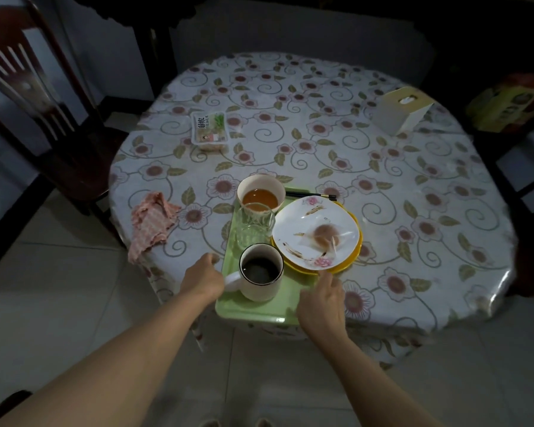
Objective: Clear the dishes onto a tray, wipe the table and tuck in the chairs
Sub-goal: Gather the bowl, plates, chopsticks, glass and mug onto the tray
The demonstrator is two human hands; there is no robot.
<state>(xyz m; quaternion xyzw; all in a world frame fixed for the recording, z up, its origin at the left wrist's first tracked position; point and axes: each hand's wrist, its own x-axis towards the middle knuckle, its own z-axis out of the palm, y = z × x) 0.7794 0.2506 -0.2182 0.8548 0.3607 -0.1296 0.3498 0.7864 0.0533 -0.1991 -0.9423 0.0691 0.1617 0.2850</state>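
Note:
A light green tray [253, 312] lies at the table's near edge. On it stand a white mug [261, 272] with dark liquid, a clear glass [253, 226], a bowl [261, 192] of amber liquid, and a white flowered plate [316, 232] stacked on a yellow plate [350, 257]. Dark chopsticks [312, 195] lie behind the plates. My left hand [202, 277] curls against the tray's left rim. My right hand [321, 303] hovers over the tray's right front corner, fingers spread, one finger touching the yellow plate's edge. A pink cloth [151, 224] lies crumpled at the left edge of the table.
The round table [413, 195] wears a flowered cloth under clear plastic. A sealed food pack [210, 131] sits at centre left, a tissue box [403, 109] at the far right. A dark wooden chair [43, 103] stands pulled out at the left; another chair [530, 180] is at the right.

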